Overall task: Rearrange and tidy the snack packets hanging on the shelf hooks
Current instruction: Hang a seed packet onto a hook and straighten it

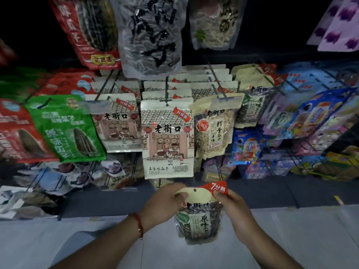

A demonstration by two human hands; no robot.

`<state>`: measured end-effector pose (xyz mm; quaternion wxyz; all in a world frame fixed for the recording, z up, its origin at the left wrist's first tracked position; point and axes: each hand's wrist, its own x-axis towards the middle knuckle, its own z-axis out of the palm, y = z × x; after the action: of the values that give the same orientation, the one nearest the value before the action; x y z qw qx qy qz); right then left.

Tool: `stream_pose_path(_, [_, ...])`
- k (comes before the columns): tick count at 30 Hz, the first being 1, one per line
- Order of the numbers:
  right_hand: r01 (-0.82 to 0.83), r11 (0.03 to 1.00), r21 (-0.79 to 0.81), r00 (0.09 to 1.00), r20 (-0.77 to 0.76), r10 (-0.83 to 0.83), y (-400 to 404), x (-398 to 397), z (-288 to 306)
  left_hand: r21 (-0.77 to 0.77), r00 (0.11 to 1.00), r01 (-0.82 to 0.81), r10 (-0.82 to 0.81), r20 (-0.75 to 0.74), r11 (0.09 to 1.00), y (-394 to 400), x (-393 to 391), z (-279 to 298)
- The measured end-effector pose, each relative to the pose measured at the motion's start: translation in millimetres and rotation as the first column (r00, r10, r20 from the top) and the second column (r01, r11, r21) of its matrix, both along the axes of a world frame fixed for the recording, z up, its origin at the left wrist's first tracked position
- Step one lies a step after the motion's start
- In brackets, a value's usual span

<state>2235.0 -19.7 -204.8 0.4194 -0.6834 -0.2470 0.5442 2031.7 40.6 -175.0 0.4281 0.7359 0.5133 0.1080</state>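
Seed packet (pixel 198 216), one, pinched at top by fingers of left hand (pixel 165 202), right hand (pixel 233 208)

Glossy plastic seed packet (pixel 198 220); matt paper-look packet (pixel 167 138); thin metal hooks (pixel 166 88).

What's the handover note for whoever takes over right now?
Left hand: pinching the top left edge of a cream-topped clear sunflower seed packet with a red corner tag.
Right hand: pinching the red top right corner of that packet.
Packet is off the hooks, held upright below the display, hang hole visible and free.
Matching cream-topped packets hang upper right, beside the beige packet of pale seeds; the white house-illustration packets hang centre.
Done: packet in hand.
Left: likely hang it on the matching row's hook; other rows not judged.
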Motion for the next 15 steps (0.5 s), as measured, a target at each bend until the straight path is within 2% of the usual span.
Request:
stream_pose_path(7, [-0.205,0.967,0.150,0.977,-0.035,0.212,6.6,-19.9,38.1,0.016,0.981,-0.191,0.191,0.023,0.981,-17.2,-26.7,33.1])
stream_pose_path(11, [-0.308,0.917,0.252,0.950,0.032,0.311,16.9,-50.1,62.9,0.122,0.952,-0.306,0.300,0.062,0.944,-23.6,-51.1,59.3])
stream_pose_path(15, [-0.385,0.873,0.301,0.923,0.133,0.362,30.4,-87.0,88.1,0.149,0.923,-0.384,0.376,0.080,0.911,-20.0,-86.7,77.5])
